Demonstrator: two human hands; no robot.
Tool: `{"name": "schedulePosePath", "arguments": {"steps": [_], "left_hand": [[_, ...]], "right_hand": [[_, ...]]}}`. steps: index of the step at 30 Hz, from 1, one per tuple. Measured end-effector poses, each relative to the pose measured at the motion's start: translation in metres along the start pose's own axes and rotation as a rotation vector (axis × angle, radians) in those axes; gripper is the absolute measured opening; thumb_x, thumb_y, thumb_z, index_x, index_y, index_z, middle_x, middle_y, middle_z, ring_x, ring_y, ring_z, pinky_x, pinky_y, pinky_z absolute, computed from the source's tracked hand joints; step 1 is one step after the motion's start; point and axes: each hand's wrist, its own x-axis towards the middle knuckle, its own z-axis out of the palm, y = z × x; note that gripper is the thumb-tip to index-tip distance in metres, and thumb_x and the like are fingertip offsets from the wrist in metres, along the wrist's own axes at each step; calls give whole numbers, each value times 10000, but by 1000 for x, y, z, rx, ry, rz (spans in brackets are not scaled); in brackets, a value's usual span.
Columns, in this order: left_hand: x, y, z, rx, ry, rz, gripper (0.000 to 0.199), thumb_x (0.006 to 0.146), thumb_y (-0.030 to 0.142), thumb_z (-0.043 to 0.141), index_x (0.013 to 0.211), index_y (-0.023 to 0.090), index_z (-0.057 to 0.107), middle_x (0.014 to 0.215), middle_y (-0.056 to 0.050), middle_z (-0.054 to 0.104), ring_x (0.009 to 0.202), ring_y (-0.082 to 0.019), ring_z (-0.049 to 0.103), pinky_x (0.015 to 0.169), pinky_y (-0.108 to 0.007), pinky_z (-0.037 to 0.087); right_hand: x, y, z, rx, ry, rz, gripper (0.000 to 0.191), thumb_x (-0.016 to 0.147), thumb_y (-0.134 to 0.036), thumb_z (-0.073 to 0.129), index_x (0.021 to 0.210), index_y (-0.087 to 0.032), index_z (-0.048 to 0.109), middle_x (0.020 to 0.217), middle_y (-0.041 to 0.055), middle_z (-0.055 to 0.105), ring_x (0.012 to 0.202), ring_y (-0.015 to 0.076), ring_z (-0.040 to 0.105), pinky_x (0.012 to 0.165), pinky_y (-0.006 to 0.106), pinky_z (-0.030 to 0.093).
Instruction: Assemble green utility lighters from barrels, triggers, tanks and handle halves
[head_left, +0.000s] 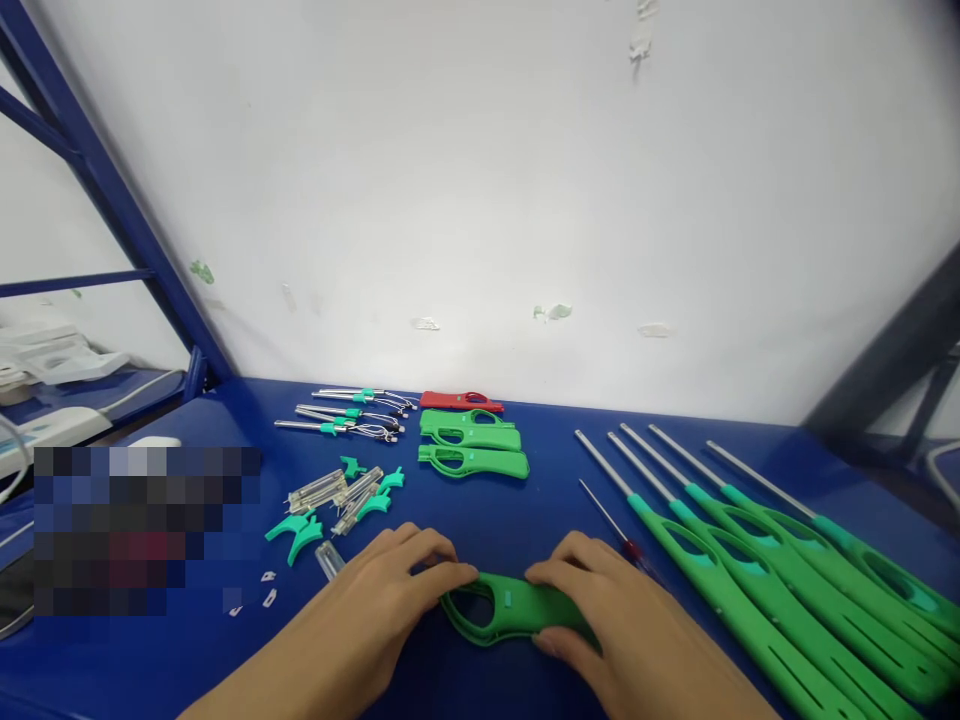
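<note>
Low in the middle of the view, a green lighter casing (517, 604) with a finger loop is held at the table's front. My right hand (600, 600) grips its solid handle end, thumb below and fingers above. The fingers of my left hand (405, 575) are closed at the top edge of the loop end, thumb tip against it. Left of that hand lie a clear plastic tube (330, 560), clear fuel tanks (319, 492) and teal triggers (304, 535). A screwdriver with a red handle (632, 550) lies just beyond my right hand.
Several assembled green lighters (739, 610) with long metal tubes lie at right. Toward the wall are green casings (480, 462), a red casing (450, 401) and metal tubes with wires (307, 425). Small white pieces (269, 598) lie at left. A blue frame post (135, 220) stands left.
</note>
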Motion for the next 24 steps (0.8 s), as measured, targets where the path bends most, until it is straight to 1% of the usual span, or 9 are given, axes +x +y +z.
{"name": "schedulePosePath", "arguments": {"steps": [3,6,10,12,14,17,20,23,24], "left_hand": [[-5,-1,-2,3,41,-7,629,1000,0,454,1427,389,704,1264,-10,783,1045,-208,780,936,-316,640],[-17,-9,-11,18,119,-61,513,1078,129,549,1488,414,668,1324,-4,766,1147,-200,768,1006,-297,634],[-38,-34,-33,88,249,-174,379,1199,397,456,1506,371,675,1431,-55,746,1305,-274,734,1130,-434,609],[-47,-49,-43,125,285,-231,428,1210,484,403,1461,333,716,1398,-83,766,1252,-307,752,1088,-487,624],[-55,-62,-50,163,303,-286,486,1207,533,375,1394,300,758,1320,-101,789,1160,-324,770,1018,-517,638],[-63,-75,-55,217,304,-350,531,1208,544,344,1329,275,785,1269,-109,793,1122,-339,769,1014,-574,625],[-65,-86,-59,272,274,-389,488,1215,475,353,1306,261,783,1261,-107,785,1147,-335,756,1034,-588,617],[-57,-107,-63,329,201,-412,292,1165,399,577,1333,228,743,1313,-98,755,1193,-289,735,1042,-531,634],[-52,-117,-64,350,168,-416,322,1114,409,696,1359,201,712,1355,-102,734,1200,-267,735,1044,-508,638]], "right_hand": [[-2,6,-1,-11,8,-52,468,880,-13,757,1191,-363,755,1155,-61,747,954,170,794,786,275,675],[-5,12,-3,-26,15,-99,516,901,-32,736,1285,-376,734,1205,-50,761,1040,184,792,847,266,661],[1,14,-3,-50,57,-101,341,982,-225,764,1304,-338,760,1119,26,783,1086,258,779,872,306,655],[6,12,-1,-84,147,-54,271,1015,-346,757,1285,-332,776,1048,42,779,1050,276,778,854,328,658],[11,10,1,-114,230,-12,270,1034,-436,737,1280,-336,787,1013,49,775,1032,285,778,846,343,661],[17,13,1,-124,260,-10,296,1049,-491,707,1288,-338,793,1010,56,781,1027,293,784,841,354,667],[13,27,0,-136,261,-30,298,1056,-475,694,1302,-342,796,1058,57,804,1028,293,803,824,351,680],[2,40,4,-185,227,-125,300,1062,-413,672,1342,-383,776,1164,8,825,1018,261,829,788,319,699],[-3,41,6,-204,205,-160,310,1059,-379,667,1352,-400,765,1198,-22,825,1028,246,834,790,307,706]]}}
